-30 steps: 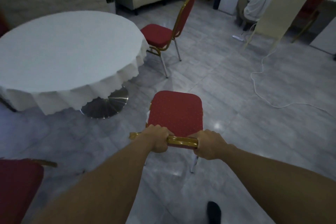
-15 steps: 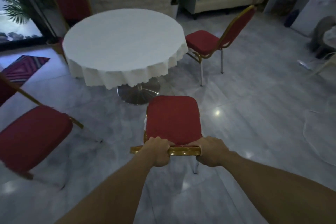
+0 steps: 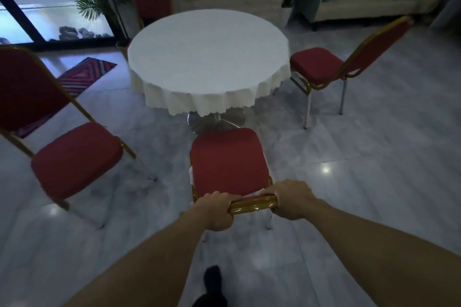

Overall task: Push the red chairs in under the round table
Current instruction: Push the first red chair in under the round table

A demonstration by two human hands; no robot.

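Here, red chair [image 3: 228,161] faces the round surface [image 3: 208,57], seat front near the tablecloth hem, not yet under. Left hand [image 3: 219,209] and right hand [image 3: 291,198]: each grip wrapped tight on the gold backrest rail [image 3: 253,203]. Other chairs stand left [image 3: 74,164] and right [image 3: 321,67].

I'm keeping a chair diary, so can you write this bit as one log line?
step: pushing chair | left hand: gripping gold backrest rail | right hand: gripping rail | red chair: facing round table, not yet under

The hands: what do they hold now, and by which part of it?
Both hands, left and right, grip the red chair by the gold top rail of its backrest, one at each end.
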